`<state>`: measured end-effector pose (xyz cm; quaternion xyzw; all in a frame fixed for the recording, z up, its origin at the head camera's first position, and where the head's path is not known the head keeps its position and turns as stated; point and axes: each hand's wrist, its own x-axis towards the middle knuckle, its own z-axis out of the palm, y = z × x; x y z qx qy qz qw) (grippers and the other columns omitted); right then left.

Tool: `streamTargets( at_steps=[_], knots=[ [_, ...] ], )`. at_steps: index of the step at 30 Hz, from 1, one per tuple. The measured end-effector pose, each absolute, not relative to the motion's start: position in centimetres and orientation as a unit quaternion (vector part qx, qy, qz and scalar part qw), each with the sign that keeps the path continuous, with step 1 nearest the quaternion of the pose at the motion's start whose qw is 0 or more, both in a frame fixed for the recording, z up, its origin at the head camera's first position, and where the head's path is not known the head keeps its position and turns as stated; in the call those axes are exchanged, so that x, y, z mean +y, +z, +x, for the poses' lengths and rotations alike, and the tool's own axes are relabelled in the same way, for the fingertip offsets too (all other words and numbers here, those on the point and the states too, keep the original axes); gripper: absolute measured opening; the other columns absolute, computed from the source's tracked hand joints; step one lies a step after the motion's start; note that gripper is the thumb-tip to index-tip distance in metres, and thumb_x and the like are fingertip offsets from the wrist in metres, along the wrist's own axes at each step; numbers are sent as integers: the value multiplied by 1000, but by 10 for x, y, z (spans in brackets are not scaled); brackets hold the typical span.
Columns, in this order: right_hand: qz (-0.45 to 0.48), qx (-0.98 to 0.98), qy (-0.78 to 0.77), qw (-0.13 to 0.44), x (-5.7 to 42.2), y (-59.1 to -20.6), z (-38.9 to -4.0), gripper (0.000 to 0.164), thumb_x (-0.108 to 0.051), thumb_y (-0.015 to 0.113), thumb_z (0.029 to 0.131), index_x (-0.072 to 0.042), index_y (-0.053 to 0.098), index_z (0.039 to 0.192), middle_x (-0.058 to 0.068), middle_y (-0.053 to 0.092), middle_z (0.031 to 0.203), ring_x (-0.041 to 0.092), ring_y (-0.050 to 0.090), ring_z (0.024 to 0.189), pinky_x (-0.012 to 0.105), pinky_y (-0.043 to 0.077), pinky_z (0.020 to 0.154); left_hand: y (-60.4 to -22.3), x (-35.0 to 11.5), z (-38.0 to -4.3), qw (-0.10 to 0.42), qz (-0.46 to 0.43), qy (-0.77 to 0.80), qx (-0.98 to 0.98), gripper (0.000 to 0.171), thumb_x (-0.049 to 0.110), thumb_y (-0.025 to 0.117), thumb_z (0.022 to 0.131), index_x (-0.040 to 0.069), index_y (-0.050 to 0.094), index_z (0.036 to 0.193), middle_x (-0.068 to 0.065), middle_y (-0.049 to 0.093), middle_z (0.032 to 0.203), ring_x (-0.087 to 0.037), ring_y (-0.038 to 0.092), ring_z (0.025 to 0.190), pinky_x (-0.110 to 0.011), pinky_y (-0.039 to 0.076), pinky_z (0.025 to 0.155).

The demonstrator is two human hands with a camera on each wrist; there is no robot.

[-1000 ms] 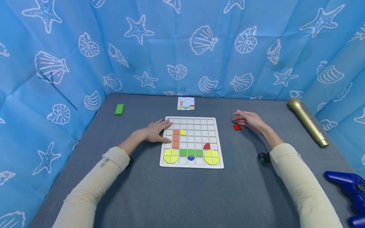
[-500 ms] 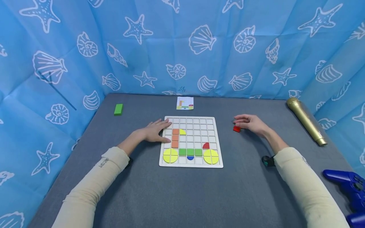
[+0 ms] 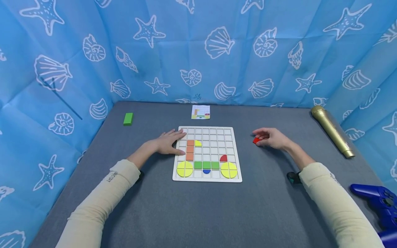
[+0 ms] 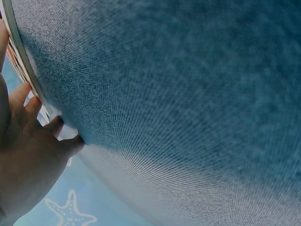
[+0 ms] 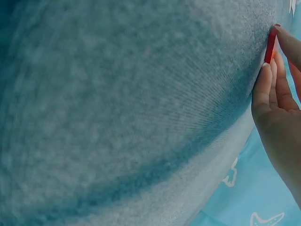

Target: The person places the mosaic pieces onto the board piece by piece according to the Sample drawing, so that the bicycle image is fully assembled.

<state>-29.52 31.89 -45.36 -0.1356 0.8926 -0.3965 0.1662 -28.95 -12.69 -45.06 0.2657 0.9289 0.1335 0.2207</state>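
At the board's right, my right hand (image 3: 274, 138) pinches a small red tile (image 5: 271, 44) by its edges between thumb and fingers, low at the tabletop. My left hand (image 3: 166, 142) lies with extended fingers on the left edge of a white grid board (image 3: 213, 137). Set in the board are three orange squares (image 3: 190, 150), a yellow quarter circle (image 3: 197, 143) and three green squares (image 3: 206, 165). Two yellow circles of quarter pieces (image 3: 184, 169), a blue half circle (image 3: 206, 171) and a red quarter circle (image 3: 223, 158) also lie there.
Behind the board is a small pattern card (image 3: 200, 112). A green block (image 3: 128, 119) stands at the back left. Along the right side are a gold microphone (image 3: 333, 132) and a blue game controller (image 3: 376, 203). Blue shell-patterned curtain (image 3: 192, 51) surrounds the table.
My right hand has come down over the red tile and taken it between thumb and fingers. The left hand has stayed on the board's edge.
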Motion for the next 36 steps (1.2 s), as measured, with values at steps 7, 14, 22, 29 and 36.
streamTargets(
  at_steps=[7,14,22,29,36],
  knots=[
    [-152,906,-367,147,316,-452,-294,42,-3,67,89,7,54,128,19,57,104,28,51,88,29,45,70,-451,-127,-290,221,268,138,928,89,55,60,88,15,16,155,-8,6,159,-34,0,143,-58,2,110],
    [-128,922,-344,126,319,-452,-292,31,-7,65,90,3,62,119,16,60,97,25,51,82,32,44,68,-456,-128,-294,221,269,136,928,92,58,59,87,15,15,155,-7,5,159,-34,-1,143,-57,2,111],
    [-87,909,-389,119,319,-450,-288,30,-12,63,94,7,61,117,17,66,95,23,63,81,31,53,68,-463,-131,-299,225,267,143,926,92,60,60,86,19,15,155,-5,5,159,-31,-2,144,-57,1,111],
    [-50,893,-423,146,309,-446,-282,37,-18,64,94,5,59,121,19,67,104,23,64,87,31,54,72,-456,-129,-294,227,264,138,927,92,58,61,86,17,15,155,-7,5,159,-33,-1,143,-57,2,111],
    [-52,877,-446,171,292,-443,-272,40,-21,67,92,6,58,121,18,68,103,25,64,87,35,54,76,-453,-128,-293,227,264,136,928,91,58,60,87,16,15,155,-7,5,159,-33,-1,143,-57,2,111]
  ],
)
